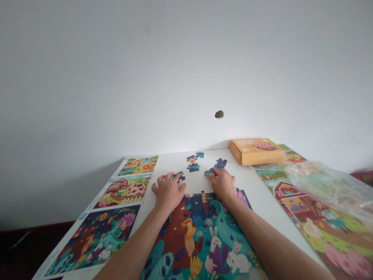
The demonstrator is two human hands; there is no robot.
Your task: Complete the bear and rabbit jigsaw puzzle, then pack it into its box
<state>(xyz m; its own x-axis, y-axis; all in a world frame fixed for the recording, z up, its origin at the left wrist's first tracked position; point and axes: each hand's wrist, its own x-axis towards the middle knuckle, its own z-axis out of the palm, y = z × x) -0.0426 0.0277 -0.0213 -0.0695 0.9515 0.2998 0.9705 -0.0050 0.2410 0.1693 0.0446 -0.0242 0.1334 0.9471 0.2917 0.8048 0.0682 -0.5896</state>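
My left hand (169,190) is at the table's middle, fingers bent and thumb out, with its fingertips on a dark blue jigsaw piece (181,176). To the right, my right hand (223,183) has its fingers closed at another blue jigsaw piece (208,172); its fingertips partly cover that piece. Between and beyond my hands lie several loose pieces, among them an orange and blue piece (193,167) and a dark blue piece (222,162). Below my hands, a joined jigsaw (192,229) shows a bear, rabbits and plants; my forearms hide parts of its sides and its top edge is uneven.
A printed picture sheet (142,208) with several scenes runs along the table's left side. At the back right sits an orange puzzle box (259,155). Clear plastic wrapping (326,186) lies over a farm picture (317,225) at right. A white wall (180,77) stands behind the table.
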